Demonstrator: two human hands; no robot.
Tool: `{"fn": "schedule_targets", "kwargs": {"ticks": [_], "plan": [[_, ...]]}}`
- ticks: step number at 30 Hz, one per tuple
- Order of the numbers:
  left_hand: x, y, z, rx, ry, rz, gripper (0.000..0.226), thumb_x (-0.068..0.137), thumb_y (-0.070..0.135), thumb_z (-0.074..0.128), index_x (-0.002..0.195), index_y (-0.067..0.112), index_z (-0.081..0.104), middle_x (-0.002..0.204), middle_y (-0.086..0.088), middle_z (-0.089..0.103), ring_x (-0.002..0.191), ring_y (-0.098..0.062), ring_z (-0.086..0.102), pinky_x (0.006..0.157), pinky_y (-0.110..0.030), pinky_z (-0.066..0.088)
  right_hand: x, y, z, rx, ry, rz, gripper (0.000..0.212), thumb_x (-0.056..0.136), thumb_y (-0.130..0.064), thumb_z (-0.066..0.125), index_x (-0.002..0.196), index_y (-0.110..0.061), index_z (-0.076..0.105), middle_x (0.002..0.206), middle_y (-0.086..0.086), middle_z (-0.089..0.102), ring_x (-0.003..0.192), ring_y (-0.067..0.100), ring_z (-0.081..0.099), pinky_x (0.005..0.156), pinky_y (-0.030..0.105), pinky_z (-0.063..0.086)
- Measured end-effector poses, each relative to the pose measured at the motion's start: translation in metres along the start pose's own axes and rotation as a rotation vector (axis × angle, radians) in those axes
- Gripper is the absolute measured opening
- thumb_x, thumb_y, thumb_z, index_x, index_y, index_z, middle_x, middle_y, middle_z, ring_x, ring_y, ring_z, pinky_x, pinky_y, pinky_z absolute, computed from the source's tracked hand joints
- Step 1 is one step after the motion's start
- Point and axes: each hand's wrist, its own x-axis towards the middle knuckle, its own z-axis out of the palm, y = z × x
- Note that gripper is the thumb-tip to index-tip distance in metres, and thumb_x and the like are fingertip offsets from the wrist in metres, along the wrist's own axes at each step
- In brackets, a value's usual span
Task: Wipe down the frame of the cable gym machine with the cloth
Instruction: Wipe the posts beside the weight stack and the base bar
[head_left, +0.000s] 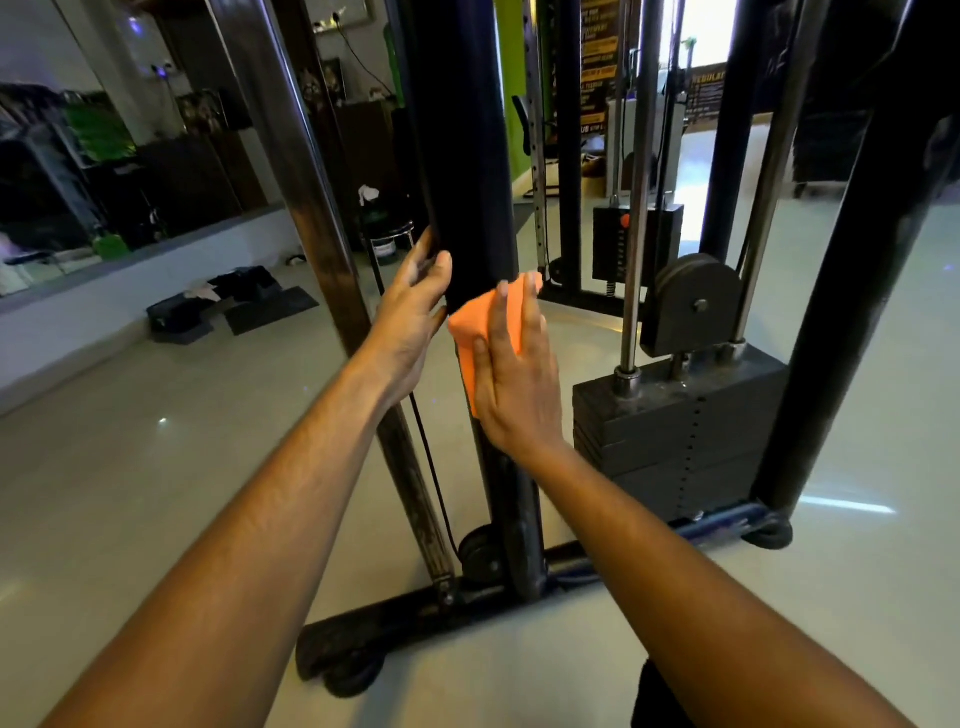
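Two flat, straight-fingered hands on black upright post (467, 156), right hand (514, 379) over orange cloth (467, 332), pale glossy floor (156, 467).

A gym: weight stack (675, 415), cable machine frame (467, 156), wall mirror (78, 182).

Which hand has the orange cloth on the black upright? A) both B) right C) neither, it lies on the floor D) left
B: the right hand presses the orange cloth flat against the black upright, while the left hand touches the post bare.
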Motion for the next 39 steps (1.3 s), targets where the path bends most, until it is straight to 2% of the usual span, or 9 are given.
{"fn": "schedule_targets", "kwargs": {"ticks": [5,9,13,17,21,25,27,35,39], "plan": [[-0.005,-0.004,0.002,0.008,0.001,0.012,0.061,0.111,0.041,0.055,0.167,0.042,0.03,0.161,0.016,0.047,0.152,-0.009,0.039,0.127,-0.04,0.032,-0.014,0.015,0.006,-0.051,-0.015,-0.042,0.073,0.115,-0.058,0.031,0.172,-0.035,-0.01,0.181,0.009,-0.016,0.163,0.041,0.023,0.115,0.066,0.046],[-0.011,-0.021,0.001,0.046,0.018,0.025,0.065,0.109,0.044,0.059,0.167,0.043,0.03,0.168,0.011,0.042,0.155,-0.013,0.039,0.13,-0.049,0.028,-0.085,0.048,0.028,-0.051,-0.125,0.01,0.087,0.115,-0.046,0.048,0.168,-0.044,-0.02,0.179,0.006,-0.026,0.168,0.04,0.002,0.117,0.072,0.042],[-0.025,-0.054,0.001,0.078,0.026,-0.023,0.059,0.111,0.044,0.055,0.166,0.043,0.031,0.17,0.011,0.038,0.158,-0.015,0.034,0.131,-0.053,0.025,-0.073,0.039,0.035,0.007,-0.041,0.013,0.083,0.115,-0.039,0.049,0.17,-0.037,-0.013,0.18,0.004,-0.026,0.168,0.039,0.007,0.119,0.071,0.039],[-0.019,-0.083,-0.002,0.128,0.059,-0.001,0.058,0.11,0.048,0.055,0.164,0.043,0.035,0.162,0.018,0.042,0.151,-0.006,0.037,0.13,-0.044,0.028,-0.062,0.041,0.054,-0.029,0.055,0.037,0.089,0.115,-0.037,0.054,0.17,-0.038,-0.015,0.18,0.005,-0.025,0.168,0.036,0.006,0.124,0.067,0.035],[-0.015,-0.11,0.001,0.039,0.043,0.02,0.063,0.105,0.053,0.06,0.164,0.043,0.038,0.163,0.017,0.048,0.151,-0.007,0.044,0.128,-0.044,0.034,-0.108,0.078,0.068,-0.099,-0.015,-0.037,0.101,0.111,-0.034,0.063,0.168,-0.045,-0.02,0.178,0.004,-0.029,0.168,0.041,0.002,0.12,0.069,0.04],[-0.022,-0.127,0.007,-0.018,0.051,-0.006,0.049,0.112,0.052,0.048,0.155,0.028,0.053,0.148,0.004,0.066,0.139,-0.015,0.06,0.122,-0.047,0.044,-0.08,0.058,0.058,0.001,0.022,-0.024,0.087,0.115,-0.041,0.049,0.169,-0.043,-0.019,0.18,0.007,-0.023,0.167,0.04,0.011,0.117,0.068,0.043],[-0.025,-0.127,0.007,-0.061,0.058,-0.031,0.055,0.112,0.055,0.043,0.154,0.021,0.055,0.143,0.0,0.069,0.134,-0.015,0.064,0.121,-0.046,0.046,-0.054,0.043,0.052,0.033,0.089,-0.009,0.079,0.115,-0.044,0.045,0.17,-0.036,-0.012,0.181,0.011,-0.015,0.166,0.038,0.016,0.117,0.065,0.044],[-0.032,-0.118,0.007,-0.104,0.093,-0.038,0.038,0.115,0.051,0.035,0.137,0.038,0.064,0.142,0.003,0.071,0.137,-0.016,0.062,0.124,-0.047,0.042,-0.123,0.087,0.073,-0.03,-0.019,-0.019,0.076,0.115,-0.058,0.031,0.163,-0.05,-0.027,0.18,0.005,-0.024,0.165,0.041,0.02,0.111,0.069,0.048],[-0.032,-0.122,0.005,-0.145,0.069,-0.018,0.036,0.116,0.046,0.038,0.136,0.033,0.065,0.14,-0.002,0.072,0.135,-0.019,0.064,0.122,-0.046,0.044,-0.072,0.067,0.061,0.001,0.102,-0.094,0.073,0.116,-0.059,0.026,0.165,-0.047,-0.025,0.182,0.009,-0.011,0.151,0.033,0.04,0.105,0.055,0.053]]}}
